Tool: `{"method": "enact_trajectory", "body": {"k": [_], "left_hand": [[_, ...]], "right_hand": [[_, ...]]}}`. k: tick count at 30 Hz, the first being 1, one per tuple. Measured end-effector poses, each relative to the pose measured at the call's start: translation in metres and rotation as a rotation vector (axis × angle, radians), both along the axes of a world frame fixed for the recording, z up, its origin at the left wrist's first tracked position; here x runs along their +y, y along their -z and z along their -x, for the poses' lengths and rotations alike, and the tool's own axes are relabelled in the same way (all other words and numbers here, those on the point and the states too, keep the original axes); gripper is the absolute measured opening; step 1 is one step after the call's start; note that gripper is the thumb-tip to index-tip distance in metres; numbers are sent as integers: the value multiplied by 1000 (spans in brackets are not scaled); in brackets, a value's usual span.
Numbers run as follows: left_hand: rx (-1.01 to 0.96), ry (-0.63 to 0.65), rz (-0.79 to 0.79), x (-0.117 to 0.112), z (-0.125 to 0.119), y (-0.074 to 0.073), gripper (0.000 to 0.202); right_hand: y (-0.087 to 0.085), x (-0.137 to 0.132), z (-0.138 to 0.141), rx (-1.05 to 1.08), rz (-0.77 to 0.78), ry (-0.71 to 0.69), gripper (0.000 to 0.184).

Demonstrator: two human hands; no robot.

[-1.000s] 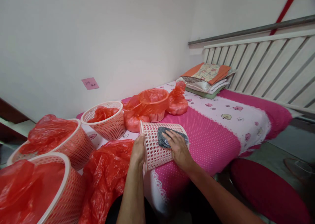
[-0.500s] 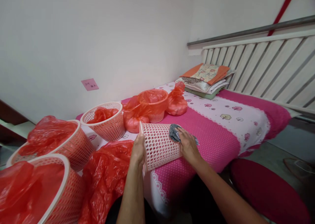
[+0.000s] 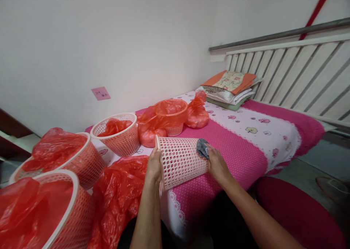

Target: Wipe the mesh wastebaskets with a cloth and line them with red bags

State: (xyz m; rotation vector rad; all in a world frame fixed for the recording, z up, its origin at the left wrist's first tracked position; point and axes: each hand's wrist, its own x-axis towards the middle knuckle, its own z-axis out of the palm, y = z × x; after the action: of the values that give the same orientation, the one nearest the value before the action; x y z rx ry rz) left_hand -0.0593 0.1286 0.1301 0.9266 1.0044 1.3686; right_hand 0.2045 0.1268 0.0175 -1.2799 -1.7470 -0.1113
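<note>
A pale pink perforated plastic basket [image 3: 182, 161] lies on its side over the near edge of the bed, its rim facing left. My left hand [image 3: 154, 167] is closed on that rim. At the basket's narrow base end, my right hand [image 3: 217, 163] presses a grey cloth [image 3: 202, 148] against the basket's side. Part of the cloth is hidden under the fingers. A crumpled red plastic bag [image 3: 120, 190] lies just left of my left forearm.
Several more baskets hold red bags, among them a near one [image 3: 73, 201] and one by the wall [image 3: 120, 136]. A tied red bag [image 3: 197, 112] sits farther back. Folded bedding [image 3: 231, 88] lies by the white railing [image 3: 290, 74]. A dark red stool [image 3: 295, 209] stands at right.
My right hand and the grey cloth have slid right along the basket to its base end. The left hand keeps its hold on the rim.
</note>
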Motion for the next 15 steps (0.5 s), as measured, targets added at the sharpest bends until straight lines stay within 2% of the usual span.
{"method": "enact_trajectory", "body": {"k": [7,11,15], "left_hand": [[-39,10,40,-1,-1,-4,41],[-80,17,19,0,-1,0,40],[-93,-8,20,2,-1,6,40]], "right_hand": [[-1,-13,1,1,-5,-13,61],[-8,-19,10,-24,-18,-54,64],[-20,-30,31,-59,-4,-115,64]]}}
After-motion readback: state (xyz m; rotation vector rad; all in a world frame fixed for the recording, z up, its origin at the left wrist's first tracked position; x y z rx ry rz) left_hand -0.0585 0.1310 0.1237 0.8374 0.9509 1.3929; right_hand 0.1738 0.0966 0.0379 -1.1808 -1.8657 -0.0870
